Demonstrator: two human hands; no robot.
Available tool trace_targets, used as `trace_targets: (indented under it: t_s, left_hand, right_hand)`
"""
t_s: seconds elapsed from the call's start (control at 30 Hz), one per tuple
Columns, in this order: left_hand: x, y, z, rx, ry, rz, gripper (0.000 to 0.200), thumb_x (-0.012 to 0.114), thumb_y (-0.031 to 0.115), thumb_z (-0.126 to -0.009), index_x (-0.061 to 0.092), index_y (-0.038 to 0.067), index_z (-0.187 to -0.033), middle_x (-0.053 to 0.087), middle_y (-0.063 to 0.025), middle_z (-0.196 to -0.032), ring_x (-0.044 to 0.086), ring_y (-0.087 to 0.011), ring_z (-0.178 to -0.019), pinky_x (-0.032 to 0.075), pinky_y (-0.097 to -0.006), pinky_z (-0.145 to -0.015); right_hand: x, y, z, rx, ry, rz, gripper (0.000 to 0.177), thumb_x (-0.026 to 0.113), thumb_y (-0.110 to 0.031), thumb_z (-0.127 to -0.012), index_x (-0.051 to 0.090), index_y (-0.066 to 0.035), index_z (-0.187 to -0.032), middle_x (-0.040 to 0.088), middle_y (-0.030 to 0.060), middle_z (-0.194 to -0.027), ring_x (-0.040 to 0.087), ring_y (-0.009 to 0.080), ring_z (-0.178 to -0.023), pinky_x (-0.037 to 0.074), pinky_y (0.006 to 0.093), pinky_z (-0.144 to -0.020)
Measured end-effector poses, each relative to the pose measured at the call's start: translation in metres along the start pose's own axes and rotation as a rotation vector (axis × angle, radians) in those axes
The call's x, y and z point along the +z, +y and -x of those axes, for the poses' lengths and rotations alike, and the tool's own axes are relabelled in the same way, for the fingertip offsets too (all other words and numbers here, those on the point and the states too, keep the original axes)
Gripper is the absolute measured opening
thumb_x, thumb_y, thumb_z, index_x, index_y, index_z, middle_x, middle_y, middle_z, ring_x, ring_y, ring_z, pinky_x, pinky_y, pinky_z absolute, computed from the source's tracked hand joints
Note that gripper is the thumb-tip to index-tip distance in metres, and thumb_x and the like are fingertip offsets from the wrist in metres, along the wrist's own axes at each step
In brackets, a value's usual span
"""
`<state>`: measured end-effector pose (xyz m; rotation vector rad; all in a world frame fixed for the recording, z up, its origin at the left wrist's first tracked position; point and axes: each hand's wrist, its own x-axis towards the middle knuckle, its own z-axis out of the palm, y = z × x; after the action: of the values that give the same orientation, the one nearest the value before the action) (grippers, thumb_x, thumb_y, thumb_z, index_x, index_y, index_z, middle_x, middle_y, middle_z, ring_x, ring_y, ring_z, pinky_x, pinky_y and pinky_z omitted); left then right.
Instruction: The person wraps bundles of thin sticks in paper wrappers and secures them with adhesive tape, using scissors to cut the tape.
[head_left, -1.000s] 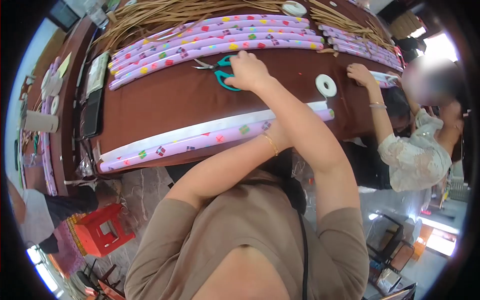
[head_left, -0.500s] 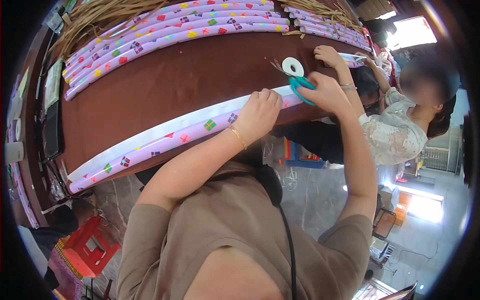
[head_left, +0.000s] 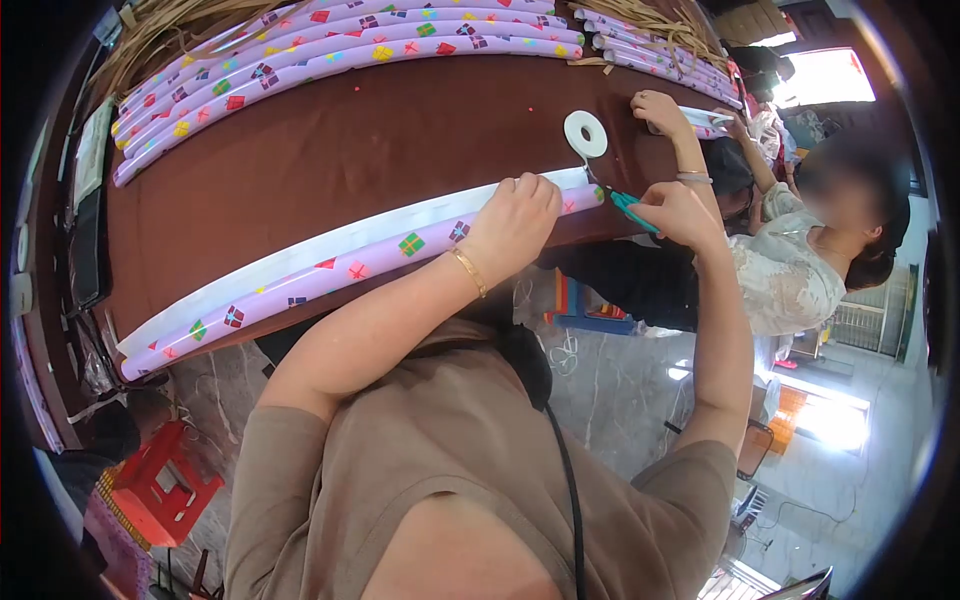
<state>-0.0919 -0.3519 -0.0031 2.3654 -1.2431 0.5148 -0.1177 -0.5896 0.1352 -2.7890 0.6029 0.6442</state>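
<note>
A partly rolled sheet of lilac wrapping paper [head_left: 378,257], printed with gift boxes, lies along the table's near edge with a white strip showing behind the roll. My left hand [head_left: 517,218] is closed over it near its right end, fingers curled on top. In my right hand [head_left: 680,214] is a pair of teal-handled scissors [head_left: 632,211], blades pointing at the end of the paper. A roll of white tape [head_left: 572,132] lies just behind, and a strip of it runs down to the paper's end by the blades.
Finished lilac paper rolls [head_left: 340,62] lie across the back, with more rolls [head_left: 660,60] at the back right and brown paper strips [head_left: 150,50] behind. A co-worker [head_left: 790,270] works at the right. A red stool [head_left: 165,485] stands on the floor at left.
My right hand has moved right and slightly down with the scissors, whose blades now sit lower, by the paper's end. The left hand stays on the paper.
</note>
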Motion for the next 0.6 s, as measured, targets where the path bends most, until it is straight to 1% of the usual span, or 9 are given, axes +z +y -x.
trace_targets:
  t_s: [0.03,0.1,0.17,0.23,0.3,0.5,0.6]
  left_hand:
    - [0.0002,0.0004,0.0003,-0.002,-0.002,-0.021,0.032,0.062,0.02,-0.083,0.059,0.001,-0.109,0.06,-0.0087,-0.1,0.057,-0.0213,-0.093,0.047,-0.0325,-0.078]
    - [0.0003,0.001,0.001,0.0,0.006,-0.044,0.033,0.061,0.019,-0.083,0.059,0.001,-0.11,0.061,-0.0095,-0.103,0.058,-0.0216,-0.095,0.048,-0.0325,-0.079]
    - [0.0002,0.0012,0.001,0.003,0.014,-0.069,0.033,0.06,0.019,-0.083,0.058,0.0,-0.111,0.061,-0.0104,-0.105,0.059,-0.0219,-0.097,0.048,-0.0325,-0.081]
    - [0.0004,0.0017,0.001,-0.003,-0.023,-0.057,0.035,0.059,0.019,-0.084,0.058,0.0,-0.113,0.062,-0.0115,-0.108,0.059,-0.0224,-0.1,0.049,-0.0325,-0.083]
    - [0.0008,0.0009,0.0018,0.0,-0.017,-0.055,0.035,0.059,0.019,-0.084,0.058,0.0,-0.113,0.062,-0.0115,-0.108,0.059,-0.0224,-0.1,0.049,-0.0325,-0.083]
    - [0.0018,0.0002,0.0024,0.002,-0.008,-0.049,0.035,0.06,0.019,-0.084,0.058,-0.001,-0.113,0.062,-0.0115,-0.108,0.059,-0.0224,-0.1,0.049,-0.0325,-0.082]
    - [0.0018,0.0004,0.0025,0.002,-0.003,-0.05,0.036,0.06,0.02,-0.083,0.058,-0.001,-0.113,0.062,-0.0114,-0.108,0.059,-0.0223,-0.099,0.049,-0.0323,-0.082]
  right_hand:
    - [-0.0013,-0.0005,-0.001,-0.001,-0.003,0.001,0.047,0.073,-0.042,-0.074,0.073,0.003,-0.086,0.068,0.0145,-0.07,0.067,0.022,-0.063,0.054,0.0348,-0.064]
    - [-0.0043,0.0003,-0.0023,-0.014,-0.02,-0.007,0.045,0.073,-0.042,-0.075,0.073,0.002,-0.084,0.065,0.0105,-0.064,0.064,0.0173,-0.056,0.051,0.0326,-0.055]
    - [-0.0065,0.0012,-0.0031,-0.012,-0.036,-0.014,0.045,0.073,-0.042,-0.075,0.073,0.002,-0.084,0.065,0.0095,-0.064,0.063,0.0162,-0.055,0.05,0.0318,-0.054]
    - [-0.0081,-0.0004,-0.0031,-0.009,-0.052,-0.022,0.045,0.073,-0.042,-0.076,0.073,0.002,-0.084,0.064,0.0084,-0.064,0.062,0.0151,-0.054,0.049,0.031,-0.052]
    - [-0.0093,-0.0038,-0.002,0.014,-0.091,-0.018,0.032,0.074,-0.032,-0.083,0.073,0.0,-0.085,0.067,0.0042,-0.069,0.059,0.009,-0.055,0.047,0.0228,-0.05]
    - [-0.0068,0.0011,-0.0044,0.014,-0.118,-0.095,0.028,0.073,-0.028,-0.085,0.073,0.0,-0.085,0.068,0.0046,-0.068,0.057,0.0078,-0.053,0.044,0.022,-0.048]
    - [-0.0076,0.0008,-0.0054,0.011,-0.103,-0.087,0.027,0.073,-0.028,-0.085,0.073,-0.001,-0.084,0.068,0.0047,-0.068,0.057,0.0075,-0.052,0.043,0.0217,-0.047]
